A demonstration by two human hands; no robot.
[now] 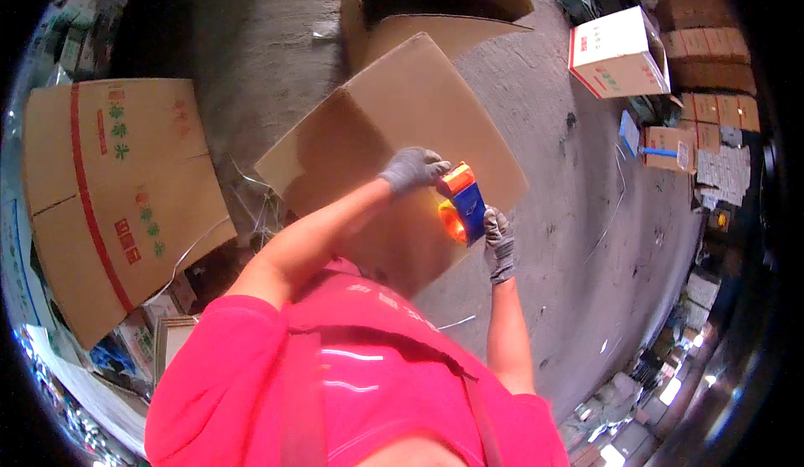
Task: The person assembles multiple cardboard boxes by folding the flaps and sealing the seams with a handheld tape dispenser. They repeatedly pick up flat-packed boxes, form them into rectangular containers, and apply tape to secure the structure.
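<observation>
A blue and orange tape dispenser (469, 205) with a glowing orange-yellow ring at its lower left is held up in front of my chest. My right hand (500, 246), in a grey glove, is closed on its lower right side. From the upper left, my left hand (414, 169), gloved in grey too, pinches at its orange top end. Exactly what the left fingertips grip there is too small to make out. Beneath both hands is a brown cardboard box (427, 77) with large panels, partly hidden by my left forearm.
Beyond it stands an open brown carton (494, 27). Flattened printed cardboard (159, 140) with a red stripe leans at the left. A white box (615, 56) and stacked cartons (712, 44) are at the right. Loose strapping (260, 203) lies on the grey floor (586, 216).
</observation>
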